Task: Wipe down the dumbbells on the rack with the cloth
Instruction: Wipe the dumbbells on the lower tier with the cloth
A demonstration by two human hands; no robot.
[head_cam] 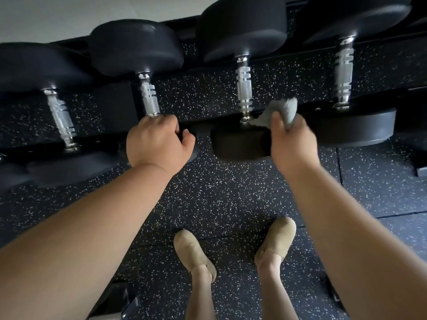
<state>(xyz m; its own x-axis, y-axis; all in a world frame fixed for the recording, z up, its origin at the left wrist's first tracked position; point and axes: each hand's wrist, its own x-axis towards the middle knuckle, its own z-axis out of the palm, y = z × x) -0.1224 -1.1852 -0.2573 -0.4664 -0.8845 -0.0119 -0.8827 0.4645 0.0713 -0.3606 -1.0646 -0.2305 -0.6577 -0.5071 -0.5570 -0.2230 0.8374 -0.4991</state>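
Rack [203,124] carries four black dumbbells, chrome handles crossing front rail. Right hand [293,139] fingers clenched round grey cloth [280,112], pressed on near head of third dumbbell [240,142] at rail. Left hand [159,142] fingers curled over near head of second dumbbell [149,95].

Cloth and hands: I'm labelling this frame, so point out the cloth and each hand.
cloth [283,109]: head view, grey bunched fabric above fingers.
right hand [293,144]: head view, back of hand.
left hand [154,139]: head view, back of hand.
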